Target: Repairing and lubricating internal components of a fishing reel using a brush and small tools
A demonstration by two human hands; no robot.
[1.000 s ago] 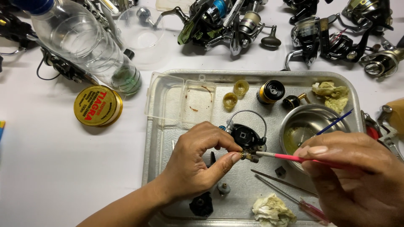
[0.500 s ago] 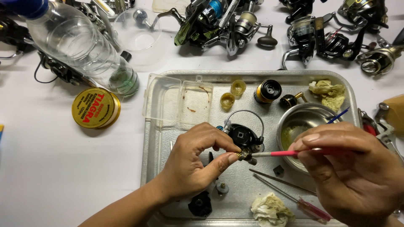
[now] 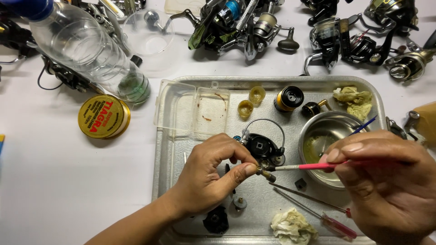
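Over a metal tray (image 3: pixel 268 80), my left hand (image 3: pixel 210 174) pinches a small brass reel part (image 3: pixel 266 174) between thumb and forefinger. My right hand (image 3: pixel 386 181) holds a thin brush with a pink handle (image 3: pixel 313 166), its tip touching that part. Just behind the part lies a black fishing reel body with a wire bail (image 3: pixel 263 145). A steel bowl (image 3: pixel 329 145) with greenish residue sits under my right hand, a blue-handled tool (image 3: pixel 363 125) leaning in it.
In the tray: a clear plastic lid (image 3: pixel 193 109), two small yellow caps (image 3: pixel 251 102), a black and gold spool (image 3: pixel 289 98), crumpled tissues (image 3: pixel 293 226), red-handled screwdrivers (image 3: pixel 327 217). Outside: a yellow tin (image 3: pixel 103 116), a clear bottle (image 3: pixel 86 50), several fishing reels (image 3: pixel 240 22) at the back.
Both hands have stayed over the tray. The brush tip has stayed against the small part, shifting only slightly.
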